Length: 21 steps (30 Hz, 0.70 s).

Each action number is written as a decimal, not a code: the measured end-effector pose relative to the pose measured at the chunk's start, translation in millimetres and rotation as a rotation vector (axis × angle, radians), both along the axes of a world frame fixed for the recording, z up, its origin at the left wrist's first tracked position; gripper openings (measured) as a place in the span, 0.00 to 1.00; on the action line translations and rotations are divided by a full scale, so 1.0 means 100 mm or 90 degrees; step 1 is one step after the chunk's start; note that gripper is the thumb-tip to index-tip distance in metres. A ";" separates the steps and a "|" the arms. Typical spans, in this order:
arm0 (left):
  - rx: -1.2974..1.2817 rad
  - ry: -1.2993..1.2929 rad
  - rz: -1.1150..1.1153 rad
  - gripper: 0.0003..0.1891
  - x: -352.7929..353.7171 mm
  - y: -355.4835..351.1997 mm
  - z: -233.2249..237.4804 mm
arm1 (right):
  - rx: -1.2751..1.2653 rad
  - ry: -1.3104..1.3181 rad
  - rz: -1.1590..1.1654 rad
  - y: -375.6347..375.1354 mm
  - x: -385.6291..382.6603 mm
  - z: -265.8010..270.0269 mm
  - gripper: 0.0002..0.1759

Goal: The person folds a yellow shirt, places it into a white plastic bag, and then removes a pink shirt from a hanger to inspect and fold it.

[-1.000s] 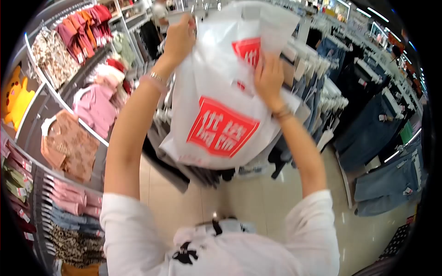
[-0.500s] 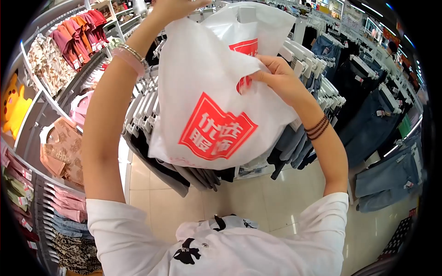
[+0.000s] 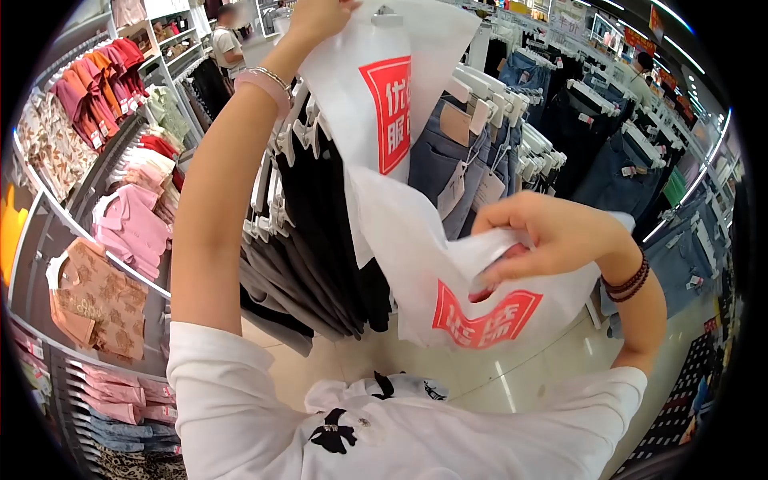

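Note:
A white plastic bag [image 3: 496, 272] with a red printed label hangs low on the right, pinched in my right hand [image 3: 552, 236] between thumb and fingers. Its plastic is creased around the fingertips and stretches up to the left. Behind and above it, a second white plastic bag [image 3: 432, 48] with the same red label hangs in front of the clothes racks. My left hand [image 3: 324, 18] is raised at the top edge with its fingers closed at this upper bag's corner; part of the hand is cut off by the frame.
Grey and black trousers [image 3: 312, 272] hang on white hangers straight ahead, with tagged jeans [image 3: 456, 152] beside them. Shelves on the left carry pink shirts [image 3: 132, 228] and a brown patterned top [image 3: 104, 300]. A person [image 3: 228, 44] stands at the back left. Tiled floor [image 3: 336, 360] lies below.
My right hand has pulled the front bag down and to the right, uncovering the bag behind it and its label. My left hand stays raised, slightly further right in view.

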<state>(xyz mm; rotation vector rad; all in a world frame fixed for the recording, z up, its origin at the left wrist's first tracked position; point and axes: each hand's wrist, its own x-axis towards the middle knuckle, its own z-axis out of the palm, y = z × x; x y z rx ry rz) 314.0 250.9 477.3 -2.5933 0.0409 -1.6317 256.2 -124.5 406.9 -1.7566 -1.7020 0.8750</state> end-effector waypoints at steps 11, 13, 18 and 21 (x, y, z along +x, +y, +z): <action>0.237 0.395 -0.248 0.07 -1.70 -1.40 -0.93 | 0.158 -0.193 -0.010 -0.23 0.03 0.64 0.10; 0.216 0.410 -0.246 0.06 -2.27 -1.24 -1.33 | 0.188 -0.229 -0.068 -0.09 0.03 0.68 0.09; -0.308 0.420 0.140 0.07 -3.71 -0.90 -2.00 | 0.407 -0.514 -0.139 0.63 0.51 0.64 0.13; -0.531 0.354 0.289 0.08 -4.62 -1.02 -2.48 | 0.531 -0.686 -0.130 1.20 0.97 0.70 0.18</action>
